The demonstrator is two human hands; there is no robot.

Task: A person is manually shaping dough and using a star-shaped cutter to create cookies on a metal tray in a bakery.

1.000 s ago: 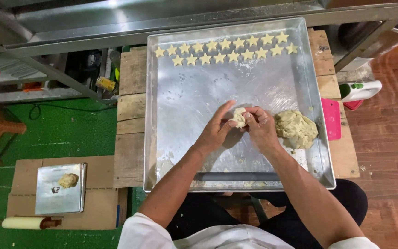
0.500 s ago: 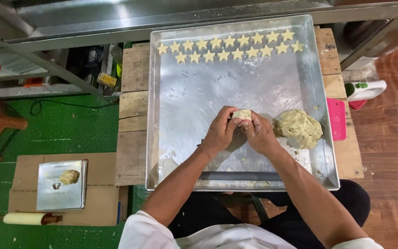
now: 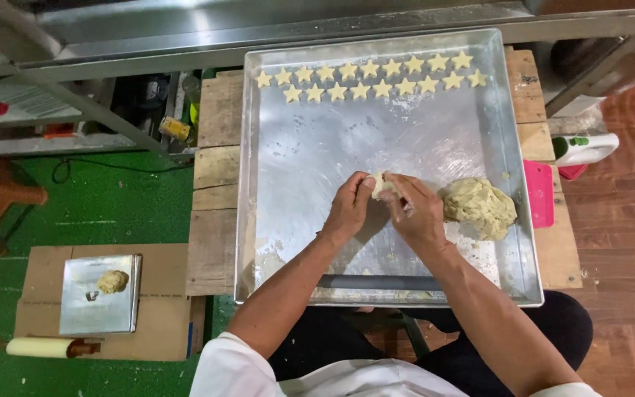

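Head view: hands point(image 3: 384, 209) keep pressing dough piece point(image 3: 382, 185)

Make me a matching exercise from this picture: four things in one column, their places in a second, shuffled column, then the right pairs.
Things:
1. star-shaped cutouts
2. large dough lump
3. small dough piece
4. rolling pin

Places:
A. between the left hand and right hand
B. on the cardboard on the green floor
C. in two rows along the far edge of the metal tray
D. on the tray, beside the right hand

Pairs: 1-C, 2-D, 3-A, 4-B
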